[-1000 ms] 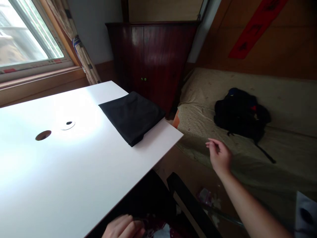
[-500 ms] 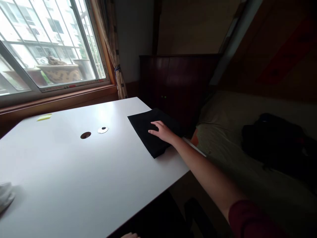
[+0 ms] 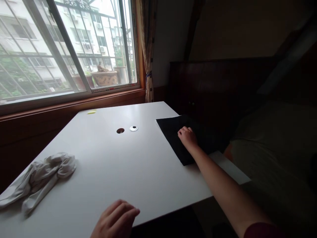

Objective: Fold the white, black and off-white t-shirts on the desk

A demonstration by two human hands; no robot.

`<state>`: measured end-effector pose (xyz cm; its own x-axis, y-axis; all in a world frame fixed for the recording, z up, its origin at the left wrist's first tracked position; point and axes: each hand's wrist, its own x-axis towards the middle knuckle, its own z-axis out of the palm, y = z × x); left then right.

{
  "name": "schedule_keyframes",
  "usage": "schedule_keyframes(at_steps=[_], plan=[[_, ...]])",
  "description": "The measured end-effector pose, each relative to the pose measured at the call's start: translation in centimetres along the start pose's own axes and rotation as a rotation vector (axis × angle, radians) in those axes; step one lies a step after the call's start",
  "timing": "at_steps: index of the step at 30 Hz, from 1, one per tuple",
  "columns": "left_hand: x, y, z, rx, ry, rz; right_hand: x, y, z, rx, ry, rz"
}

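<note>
A folded black cloth (image 3: 170,134) lies flat on the right part of the white table (image 3: 119,172). My right hand (image 3: 187,137) rests on top of it, fingers curled in closed. Whether a fold of the cloth is pinched under the fingers is hidden. At the near edge of the table, my left hand (image 3: 116,218) hangs low in view with its fingers bent and close together. Nothing shows in it, and its palm faces away from me. A crumpled light grey cloth (image 3: 53,168) lies to the left, apart from both hands.
A round cable hole (image 3: 120,131) is cut in the table, with its silver cover (image 3: 133,128) beside it. Yellow sticky notes (image 3: 91,112) lie by the far edge. Beyond are a window (image 3: 69,49) and a tied curtain (image 3: 148,66). The right side is dark.
My view has swung left, bringing the grey cloth and my left hand further into sight. The fingers of my right hand, spread before, are now curled on the black cloth.
</note>
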<state>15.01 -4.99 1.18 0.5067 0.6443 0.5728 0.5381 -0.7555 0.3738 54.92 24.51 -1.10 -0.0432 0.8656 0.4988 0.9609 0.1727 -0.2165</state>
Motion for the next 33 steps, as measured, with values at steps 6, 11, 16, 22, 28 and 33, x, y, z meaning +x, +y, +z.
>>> schedule_keyframes(at_steps=[6, 11, 16, 22, 28, 33], plan=[[2.0, -7.0, -3.8, 0.281, -0.061, -0.168, -0.1, -0.2, 0.4, -0.070, 0.080, -0.007], [3.5, -17.8, -4.4, 0.457, -0.034, -0.364, -0.2, 0.2, 0.8, -0.071, 0.137, 0.010], [3.5, -24.3, -4.3, 0.556, -0.064, -0.587, 0.0, 0.8, 1.2, -0.075, 0.165, 0.007], [2.7, -24.9, -4.3, 0.564, -0.099, -0.624, 0.0, 1.1, 1.5, -0.065, 0.171, 0.012], [2.8, -25.0, -4.4, 0.573, -0.100, -0.646, 0.1, 1.3, 1.6, -0.065, 0.163, 0.018], [2.8, -25.1, -4.4, 0.569, -0.100, -0.646, 0.2, 1.3, 1.7, -0.065, 0.157, 0.024]])
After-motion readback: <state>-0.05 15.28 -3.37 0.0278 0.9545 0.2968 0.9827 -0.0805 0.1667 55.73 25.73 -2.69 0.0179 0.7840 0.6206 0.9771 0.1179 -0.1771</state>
